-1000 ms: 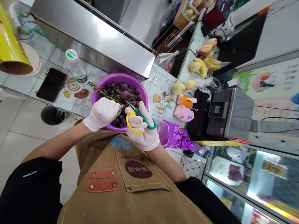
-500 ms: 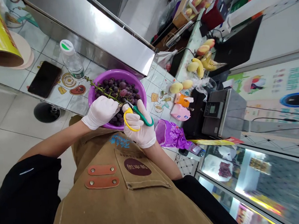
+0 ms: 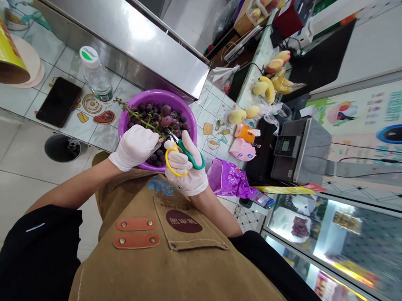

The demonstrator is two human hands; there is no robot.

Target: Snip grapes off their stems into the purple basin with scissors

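Grapes [image 3: 166, 120]: gripped stem [image 3: 142, 120] in clenched left hand [image 3: 134, 148], held scissors [image 3: 183, 148] in curled right hand [image 3: 185, 172], apparently mid-trim; likely next needed careful aim.

Grapes [image 3: 166, 119] in bowl [image 3: 158, 94] | bottle [image 3: 98, 79], phone [image 3: 58, 101] left of bowl | bag [image 3: 229, 178] right of bowl

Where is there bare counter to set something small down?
One patch lies between the purple bowl and the orange pack, another between the phone, bottle and bowl. The bowl's near side is crowded: grapes, scissors, left hand, right hand.
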